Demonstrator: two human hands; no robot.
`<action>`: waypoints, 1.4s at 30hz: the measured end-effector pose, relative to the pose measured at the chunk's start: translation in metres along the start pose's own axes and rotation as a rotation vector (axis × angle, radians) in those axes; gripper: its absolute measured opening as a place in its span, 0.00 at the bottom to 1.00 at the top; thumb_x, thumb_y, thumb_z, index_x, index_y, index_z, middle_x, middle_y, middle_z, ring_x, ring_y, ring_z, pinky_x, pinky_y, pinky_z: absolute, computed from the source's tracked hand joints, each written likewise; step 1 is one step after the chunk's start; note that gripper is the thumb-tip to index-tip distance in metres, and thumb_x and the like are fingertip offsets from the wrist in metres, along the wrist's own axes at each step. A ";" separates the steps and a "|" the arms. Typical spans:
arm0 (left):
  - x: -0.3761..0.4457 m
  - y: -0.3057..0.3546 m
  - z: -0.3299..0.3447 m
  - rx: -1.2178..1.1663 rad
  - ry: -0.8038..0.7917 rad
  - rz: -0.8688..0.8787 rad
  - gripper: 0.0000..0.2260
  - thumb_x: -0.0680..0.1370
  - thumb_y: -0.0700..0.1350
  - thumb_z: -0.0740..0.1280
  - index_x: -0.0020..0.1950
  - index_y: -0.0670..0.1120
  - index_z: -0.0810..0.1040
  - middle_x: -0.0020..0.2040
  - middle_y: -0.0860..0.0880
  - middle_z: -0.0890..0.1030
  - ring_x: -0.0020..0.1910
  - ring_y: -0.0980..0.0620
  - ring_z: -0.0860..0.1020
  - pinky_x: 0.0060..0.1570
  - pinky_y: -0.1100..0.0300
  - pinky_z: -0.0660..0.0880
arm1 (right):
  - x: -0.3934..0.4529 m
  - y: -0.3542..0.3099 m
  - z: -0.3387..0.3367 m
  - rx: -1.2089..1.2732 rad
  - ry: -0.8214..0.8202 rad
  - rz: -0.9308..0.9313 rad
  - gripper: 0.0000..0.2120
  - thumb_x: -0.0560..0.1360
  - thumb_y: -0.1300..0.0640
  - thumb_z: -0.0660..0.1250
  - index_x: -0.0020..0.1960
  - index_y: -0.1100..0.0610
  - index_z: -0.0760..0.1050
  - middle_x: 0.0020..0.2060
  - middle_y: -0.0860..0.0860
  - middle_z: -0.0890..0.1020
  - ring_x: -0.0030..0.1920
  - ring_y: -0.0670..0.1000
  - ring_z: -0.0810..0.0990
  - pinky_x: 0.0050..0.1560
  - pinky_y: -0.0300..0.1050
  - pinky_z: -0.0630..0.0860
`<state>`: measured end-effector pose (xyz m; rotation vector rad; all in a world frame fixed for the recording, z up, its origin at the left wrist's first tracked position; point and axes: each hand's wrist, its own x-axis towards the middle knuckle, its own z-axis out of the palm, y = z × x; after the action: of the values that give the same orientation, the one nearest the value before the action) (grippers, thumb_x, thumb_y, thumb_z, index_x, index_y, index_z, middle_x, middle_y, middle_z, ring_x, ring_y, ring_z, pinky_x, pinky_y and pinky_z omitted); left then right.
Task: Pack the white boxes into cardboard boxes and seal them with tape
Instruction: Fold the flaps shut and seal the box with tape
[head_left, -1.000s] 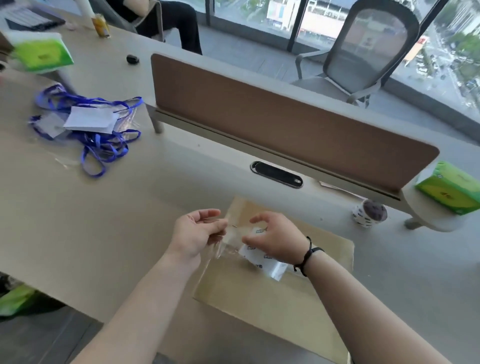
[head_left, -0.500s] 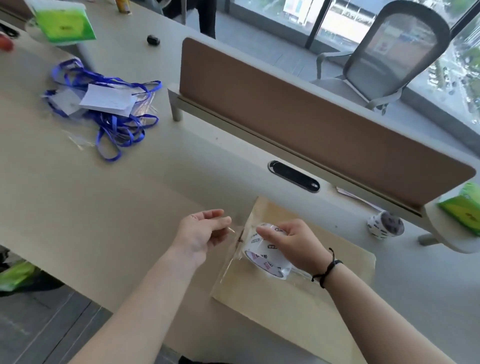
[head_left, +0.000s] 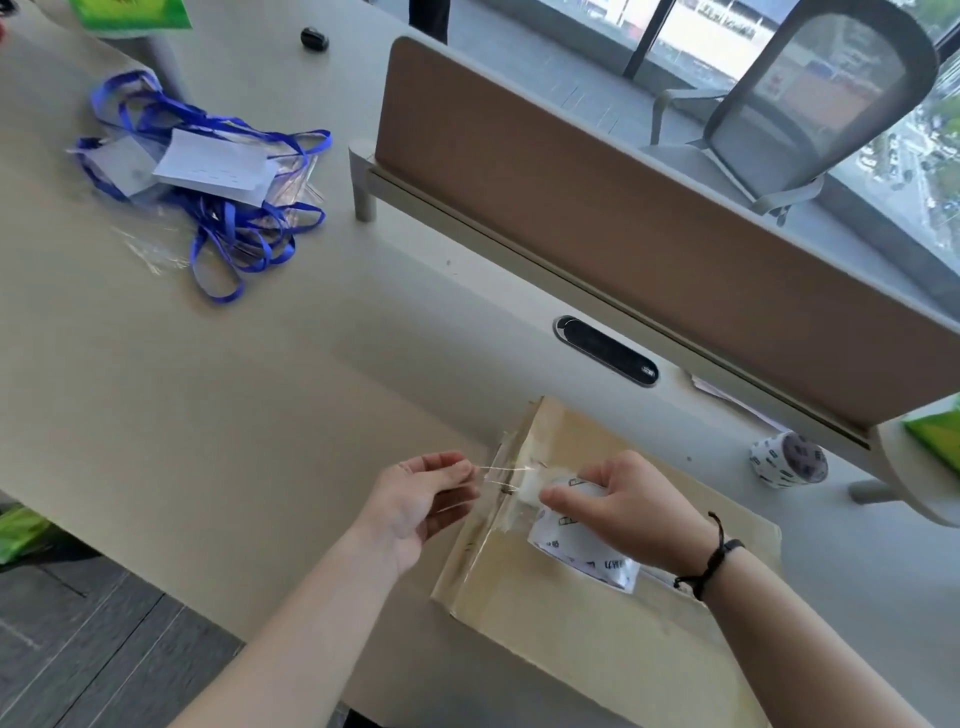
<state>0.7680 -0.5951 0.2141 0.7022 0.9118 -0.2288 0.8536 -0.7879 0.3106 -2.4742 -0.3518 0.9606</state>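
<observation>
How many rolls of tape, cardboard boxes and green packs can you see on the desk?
Rolls of tape: 2, one in the right hand at, one standing by the divider.
Cardboard boxes: 1.
Green packs: 2, both cut off by the frame edge, one top left, one right.
Total: 5.

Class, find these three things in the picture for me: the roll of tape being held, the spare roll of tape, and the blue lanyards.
roll of tape (head_left: 582, 545): head view, on its printed white side below the fingers.
spare roll of tape (head_left: 788, 459): head view, on its printed outer side.
blue lanyards (head_left: 228, 228): head view, on the tangled straps.
</observation>
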 end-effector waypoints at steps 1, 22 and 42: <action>0.001 -0.002 -0.001 -0.011 0.000 -0.013 0.07 0.74 0.33 0.73 0.49 0.42 0.81 0.40 0.43 0.86 0.32 0.51 0.84 0.34 0.58 0.83 | 0.001 -0.002 0.000 0.005 -0.009 -0.002 0.23 0.72 0.42 0.72 0.29 0.57 0.71 0.23 0.51 0.69 0.24 0.50 0.66 0.28 0.43 0.62; 0.007 -0.021 0.005 -0.118 -0.020 -0.048 0.17 0.65 0.31 0.77 0.52 0.38 0.80 0.37 0.42 0.84 0.29 0.50 0.79 0.31 0.58 0.80 | 0.008 -0.014 -0.010 0.130 -0.043 0.029 0.23 0.73 0.49 0.74 0.25 0.55 0.71 0.23 0.51 0.77 0.23 0.49 0.73 0.26 0.38 0.66; 0.010 -0.036 -0.011 0.708 -0.034 0.501 0.29 0.75 0.53 0.76 0.71 0.71 0.70 0.74 0.63 0.67 0.71 0.67 0.66 0.60 0.64 0.73 | 0.002 -0.010 -0.010 0.139 -0.085 -0.003 0.22 0.73 0.46 0.74 0.29 0.60 0.73 0.23 0.51 0.73 0.24 0.49 0.70 0.28 0.41 0.65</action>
<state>0.7503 -0.6141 0.1853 1.5496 0.5827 -0.1104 0.8606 -0.7815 0.3211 -2.3124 -0.3055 1.0546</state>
